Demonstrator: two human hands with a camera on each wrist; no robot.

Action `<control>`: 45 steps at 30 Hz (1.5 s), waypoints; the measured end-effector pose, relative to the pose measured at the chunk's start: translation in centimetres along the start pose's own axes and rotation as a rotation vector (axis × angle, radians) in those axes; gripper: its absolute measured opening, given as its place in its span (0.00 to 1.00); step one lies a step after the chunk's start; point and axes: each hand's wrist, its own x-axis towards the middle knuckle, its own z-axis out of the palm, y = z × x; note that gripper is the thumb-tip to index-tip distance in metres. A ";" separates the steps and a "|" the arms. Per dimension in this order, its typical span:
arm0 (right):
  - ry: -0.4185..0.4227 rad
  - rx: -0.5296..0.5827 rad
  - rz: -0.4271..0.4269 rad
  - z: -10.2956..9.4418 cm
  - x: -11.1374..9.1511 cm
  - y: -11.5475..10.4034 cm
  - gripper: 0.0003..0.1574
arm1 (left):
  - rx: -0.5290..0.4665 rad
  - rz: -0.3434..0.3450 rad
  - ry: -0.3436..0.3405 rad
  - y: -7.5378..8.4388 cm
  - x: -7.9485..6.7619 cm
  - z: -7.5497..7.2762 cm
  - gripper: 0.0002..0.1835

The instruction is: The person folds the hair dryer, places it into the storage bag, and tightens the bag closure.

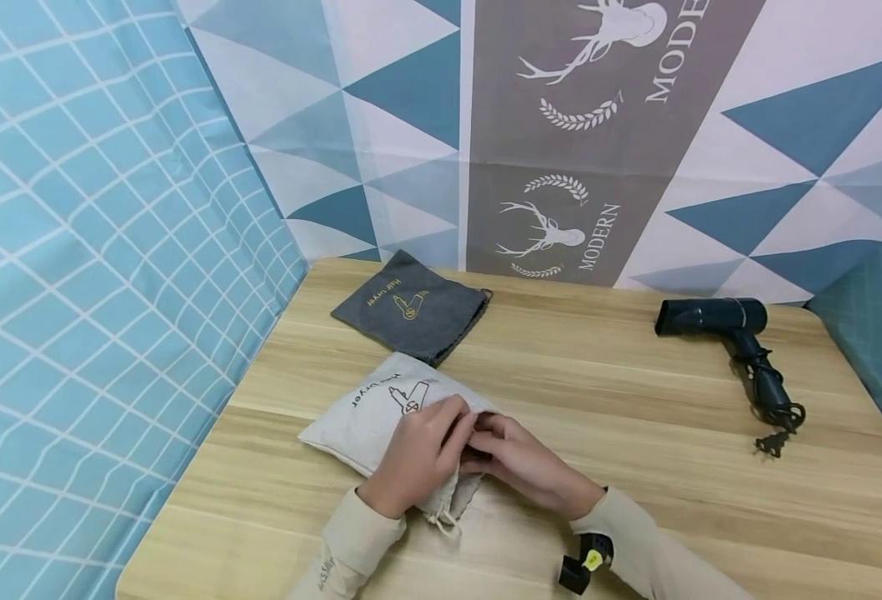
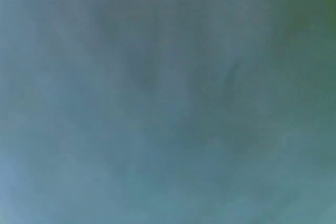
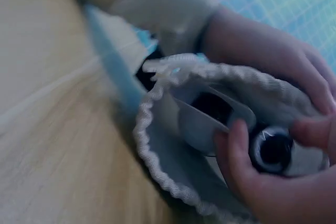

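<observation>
"Left hand?"
"Left hand (image 1: 417, 452) grips the pale bag (image 1: 372, 429) at its mouth. Bag lies on the wooden table (image 1: 621, 383), just beside a dark grey bag (image 1: 441, 312)."
"Right?"
"Right hand (image 1: 523, 463) in the bag's mouth, thumb and fingers closed about a dark, round-ended item (image 3: 271, 149)."

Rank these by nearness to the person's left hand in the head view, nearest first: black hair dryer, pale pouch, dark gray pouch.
1. Pale pouch: touching the left hand.
2. Dark gray pouch: just beyond the pale pouch.
3. Black hair dryer: far over to the right.
</observation>
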 end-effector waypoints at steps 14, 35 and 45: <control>-0.177 0.034 -0.101 0.9 -1.7 -1.6 0.36 | -0.560 -0.228 -0.010 2.4 1.9 -4.0 0.08; 0.422 0.090 -0.260 -0.4 -12.9 -2.6 0.34 | -0.815 -0.020 -0.373 7.8 8.7 1.8 0.08; 0.726 -0.171 -0.244 -0.7 -13.0 -0.8 0.24 | -0.887 -0.080 -0.451 7.0 8.5 5.3 0.10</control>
